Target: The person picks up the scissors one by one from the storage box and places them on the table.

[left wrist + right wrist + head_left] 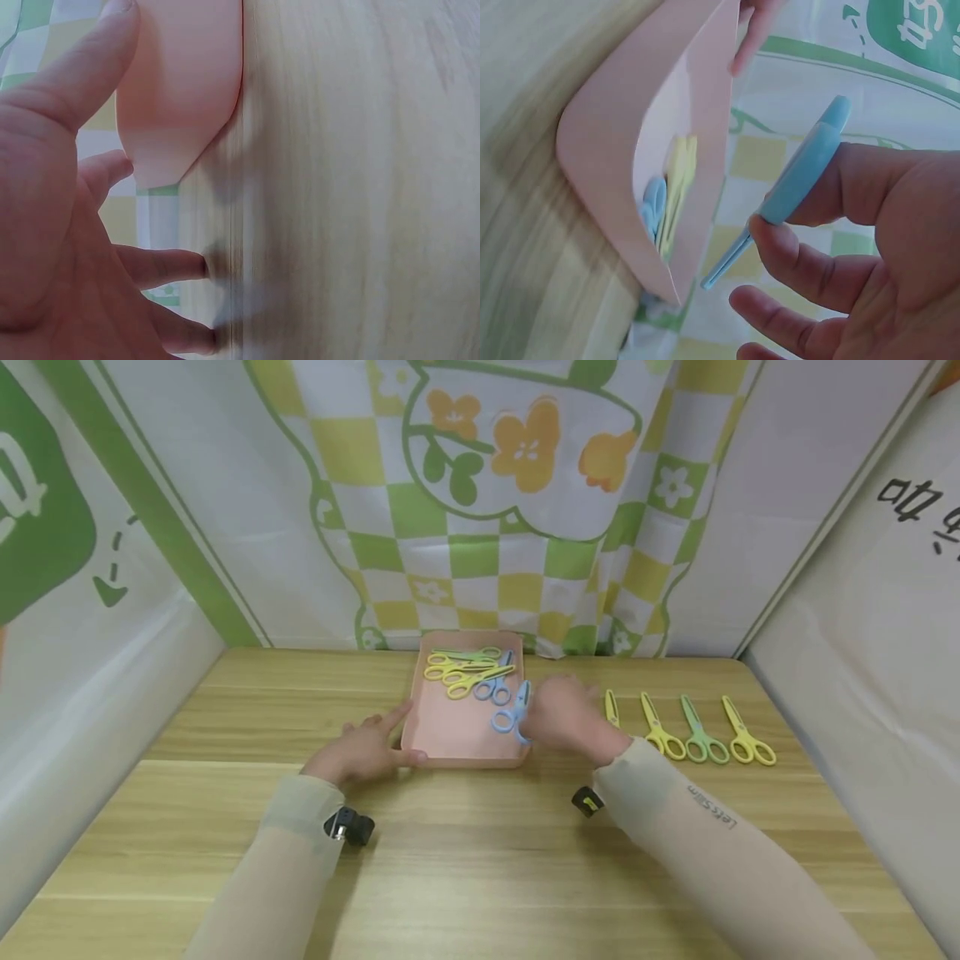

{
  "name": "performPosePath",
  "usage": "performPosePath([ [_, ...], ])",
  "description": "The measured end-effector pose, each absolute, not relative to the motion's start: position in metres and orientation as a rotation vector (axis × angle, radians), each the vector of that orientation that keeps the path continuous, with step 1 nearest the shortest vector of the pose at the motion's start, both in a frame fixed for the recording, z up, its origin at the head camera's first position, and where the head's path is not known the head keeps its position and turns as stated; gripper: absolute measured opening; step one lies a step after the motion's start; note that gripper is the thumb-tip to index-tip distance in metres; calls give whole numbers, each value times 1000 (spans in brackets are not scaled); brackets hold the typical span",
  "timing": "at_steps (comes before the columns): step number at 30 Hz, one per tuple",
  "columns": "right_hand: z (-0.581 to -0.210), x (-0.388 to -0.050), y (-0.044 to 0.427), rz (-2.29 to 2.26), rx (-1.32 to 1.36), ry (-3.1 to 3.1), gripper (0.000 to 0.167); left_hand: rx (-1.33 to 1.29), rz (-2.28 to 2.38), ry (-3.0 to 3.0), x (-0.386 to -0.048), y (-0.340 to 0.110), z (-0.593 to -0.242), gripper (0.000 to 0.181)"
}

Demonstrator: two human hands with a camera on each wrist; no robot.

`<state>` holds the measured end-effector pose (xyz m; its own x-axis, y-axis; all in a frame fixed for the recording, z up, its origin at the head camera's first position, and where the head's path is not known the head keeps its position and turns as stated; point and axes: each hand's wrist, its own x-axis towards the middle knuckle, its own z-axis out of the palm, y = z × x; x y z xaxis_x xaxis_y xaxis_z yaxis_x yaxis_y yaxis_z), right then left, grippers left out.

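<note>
My right hand (564, 717) pinches a pair of blue scissors (802, 172) between thumb and index finger. It holds them at the right side of a pink tray (450, 739), blades pointing away. In the right wrist view the other fingers are loosely bent. My left hand (362, 750) lies at the tray's near left corner, fingers spread; its thumb and index fingertip (120, 166) touch the tray. Inside the tray, yellow scissors (480, 680) overlap with green scissors (487, 654) and another blue pair (493, 692) at the far end.
Right of my right hand, several scissors stand in a row on the wooden table (480, 877): yellow ones (742, 735) and a green pair (699, 735). My right hand partly hides the leftmost. A checkered curtain (495, 560) hangs behind the tray, with white walls either side.
</note>
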<state>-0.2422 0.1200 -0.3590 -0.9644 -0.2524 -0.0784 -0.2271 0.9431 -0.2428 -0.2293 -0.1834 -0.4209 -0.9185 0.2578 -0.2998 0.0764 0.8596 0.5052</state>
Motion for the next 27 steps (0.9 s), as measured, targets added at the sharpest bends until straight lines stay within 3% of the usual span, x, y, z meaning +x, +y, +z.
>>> performPosePath([
  [6,-355,-228,149,-277,-333,3006,28,242,711,2667,-230,-184,-421,101],
  [11,-376,-213,166,-102,-403,3004,26,254,687,2668,-231,-184,-420,102],
  [17,-397,-191,169,-61,-578,3023,27,255,685,2671,-232,-185,-423,104],
  [27,-407,-183,169,61,-601,2989,25,256,684,2667,-229,-184,-421,104],
])
